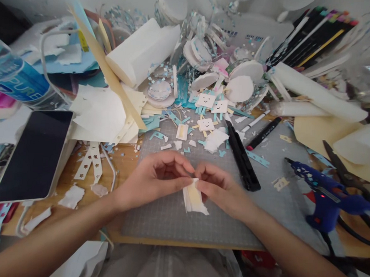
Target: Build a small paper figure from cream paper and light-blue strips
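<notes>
A small white paper piece with a pale yellow strip [194, 197] down its middle is pinched at its top edge by both hands. My left hand [157, 174] grips it between thumb and fingers from the left. From the right, my right hand [219, 186] does the same, its fingertips close to the left ones. The lower edge of the piece looks torn and hangs over the grey cutting mat [164, 221]. Beyond the hands lie a small white card with a yellow strip [182, 132] and a smiling paper figure [206, 124].
A black utility knife [242, 158] and a black marker [263, 133] lie right of the hands. Farther right are a blue glue gun [322, 193] and scissors [342, 169]. At left sit a phone [33, 154] and a water bottle [19, 74]. Paper rolls and white discs crowd the back.
</notes>
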`<state>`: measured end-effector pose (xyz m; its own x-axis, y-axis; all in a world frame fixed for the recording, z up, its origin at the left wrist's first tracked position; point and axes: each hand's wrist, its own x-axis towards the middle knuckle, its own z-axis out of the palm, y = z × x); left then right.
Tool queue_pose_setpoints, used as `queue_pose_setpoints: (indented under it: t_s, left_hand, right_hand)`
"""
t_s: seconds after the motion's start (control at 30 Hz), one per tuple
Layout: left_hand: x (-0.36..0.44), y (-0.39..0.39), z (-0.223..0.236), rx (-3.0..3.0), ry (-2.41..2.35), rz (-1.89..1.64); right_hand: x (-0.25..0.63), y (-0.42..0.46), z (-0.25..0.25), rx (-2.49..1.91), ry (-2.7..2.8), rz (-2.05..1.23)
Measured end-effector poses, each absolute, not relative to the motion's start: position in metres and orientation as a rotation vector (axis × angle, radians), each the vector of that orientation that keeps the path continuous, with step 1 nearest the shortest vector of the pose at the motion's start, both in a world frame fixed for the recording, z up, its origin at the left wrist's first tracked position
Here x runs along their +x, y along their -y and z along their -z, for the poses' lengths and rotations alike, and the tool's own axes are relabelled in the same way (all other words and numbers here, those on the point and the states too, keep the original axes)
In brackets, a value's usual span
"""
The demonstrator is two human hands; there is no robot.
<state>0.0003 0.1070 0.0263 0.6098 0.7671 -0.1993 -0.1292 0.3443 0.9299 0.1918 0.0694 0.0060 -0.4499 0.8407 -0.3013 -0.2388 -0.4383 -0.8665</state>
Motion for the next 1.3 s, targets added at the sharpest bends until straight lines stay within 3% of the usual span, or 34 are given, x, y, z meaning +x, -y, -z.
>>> queue_pose_setpoints:
  t_s: [0.9,1.3]
  left_hand:
    - [0.0008,-0.1063,-0.0299,1.042,-0.674,-0.511]
    - [-0.0018,-0.1053,-0.0278,1.141,-0.706,-0.689]
  right_hand:
    - [0.1964,-0.0634,-0.0065,-1.061,1.382,-1.794]
    - [0.1997,-0.0679,-0.0164,-0.969,1.478,-1.886]
